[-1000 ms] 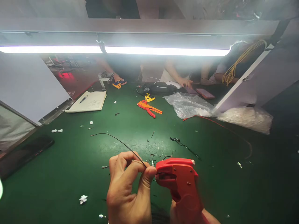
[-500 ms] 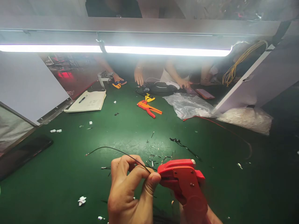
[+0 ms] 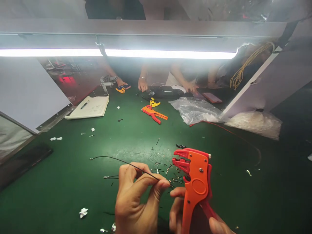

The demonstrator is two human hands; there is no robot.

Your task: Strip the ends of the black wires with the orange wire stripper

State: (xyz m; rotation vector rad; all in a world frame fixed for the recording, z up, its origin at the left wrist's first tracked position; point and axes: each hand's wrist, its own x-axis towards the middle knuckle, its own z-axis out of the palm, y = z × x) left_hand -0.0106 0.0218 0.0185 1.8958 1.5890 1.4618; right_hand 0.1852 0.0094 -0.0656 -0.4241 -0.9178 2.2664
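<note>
A thin black wire (image 3: 122, 160) is pinched between the thumb and forefinger of my left hand (image 3: 140, 198); its long end curves out to the left and its short end pokes out on the right. My right hand (image 3: 177, 203) grips a red and orange wire stripper (image 3: 198, 182), jaws parted and pointing left above the wire's short end. The right forefinger reaches toward that end; whether it touches is unclear. Underneath, wire scraps (image 3: 168, 167) litter the green table (image 3: 131, 136). Another black wire with a metal terminal (image 3: 107, 177) lies behind my left hand.
Farther back lie a second orange-red wire stripper (image 3: 154, 113), a yellow-black tool (image 3: 154, 102), a notebook (image 3: 91, 107) with a pen, and clear plastic bags (image 3: 195, 110). Other people's hands (image 3: 143, 84) rest at the far edge. A lamp (image 3: 170, 54) spans overhead. White bits (image 3: 83, 213) dot the table.
The wire stripper has come off the wire, risen and tilted upright, and its jaws have opened. My right forefinger now shows near the wire's short end. My left hand keeps its pinch.
</note>
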